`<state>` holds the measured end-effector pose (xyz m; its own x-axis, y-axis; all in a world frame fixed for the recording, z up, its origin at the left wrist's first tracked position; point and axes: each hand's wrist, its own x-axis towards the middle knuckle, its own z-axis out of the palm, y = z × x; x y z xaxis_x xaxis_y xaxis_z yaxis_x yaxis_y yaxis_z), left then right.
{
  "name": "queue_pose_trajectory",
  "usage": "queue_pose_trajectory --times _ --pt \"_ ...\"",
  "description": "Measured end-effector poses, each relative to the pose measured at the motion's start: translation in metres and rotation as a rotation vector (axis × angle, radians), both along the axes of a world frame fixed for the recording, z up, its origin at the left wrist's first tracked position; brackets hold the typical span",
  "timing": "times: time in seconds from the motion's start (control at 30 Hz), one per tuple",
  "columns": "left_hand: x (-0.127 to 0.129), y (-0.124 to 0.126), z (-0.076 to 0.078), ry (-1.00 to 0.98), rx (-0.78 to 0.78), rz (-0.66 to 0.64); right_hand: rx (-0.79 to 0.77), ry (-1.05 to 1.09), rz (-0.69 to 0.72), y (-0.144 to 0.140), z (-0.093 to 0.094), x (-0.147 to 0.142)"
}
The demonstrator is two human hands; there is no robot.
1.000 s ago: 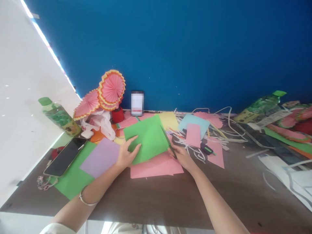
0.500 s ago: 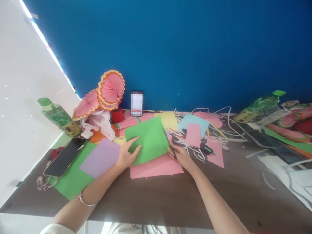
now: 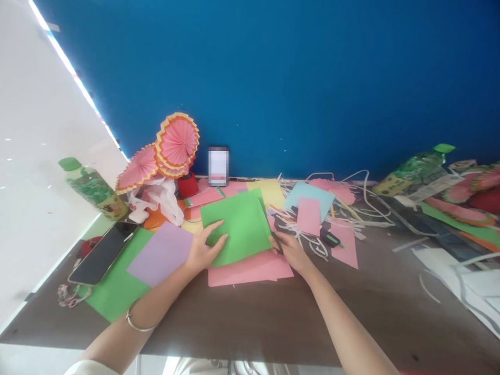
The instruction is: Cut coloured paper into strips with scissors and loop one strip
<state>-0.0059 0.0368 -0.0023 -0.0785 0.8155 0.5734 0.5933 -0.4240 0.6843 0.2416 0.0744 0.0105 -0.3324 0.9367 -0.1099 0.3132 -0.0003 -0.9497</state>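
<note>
A green sheet of paper (image 3: 240,226), seemingly folded, is in front of me at a slight tilt. My left hand (image 3: 203,247) has it by the left edge, with thumb and forefinger lying on its face; the other fingers are partly hidden. At its right edge my right hand (image 3: 289,250) is closed around dark-handled scissors (image 3: 278,244). Their blades run up along that edge, mostly covered by the paper. Pink sheets (image 3: 250,271) lie underneath on the brown table (image 3: 242,317).
Left are a purple sheet (image 3: 162,255), a phone (image 3: 103,253) and a bottle (image 3: 94,190). Pleated paper fans (image 3: 177,143) and a propped phone (image 3: 218,166) stand behind. White paper strips (image 3: 320,250), a blue sheet (image 3: 308,197) and another bottle (image 3: 416,169) are to the right.
The right edge strip of the green paper, lifted apart along the scissors before, now sits closer to the sheet. Both hands stay nearly in place.
</note>
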Motion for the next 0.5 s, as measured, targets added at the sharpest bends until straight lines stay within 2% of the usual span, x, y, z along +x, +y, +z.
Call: queue_pose_trajectory --times 0.33,0.5 --pt "0.0017 -0.0054 -0.0002 0.025 -0.033 -0.121 0.128 -0.060 -0.025 0.0004 0.0015 0.0044" --pt "0.0034 -0.0079 0.0017 0.028 -0.074 -0.152 0.140 -0.052 -0.041 0.0005 -0.0010 0.0071"
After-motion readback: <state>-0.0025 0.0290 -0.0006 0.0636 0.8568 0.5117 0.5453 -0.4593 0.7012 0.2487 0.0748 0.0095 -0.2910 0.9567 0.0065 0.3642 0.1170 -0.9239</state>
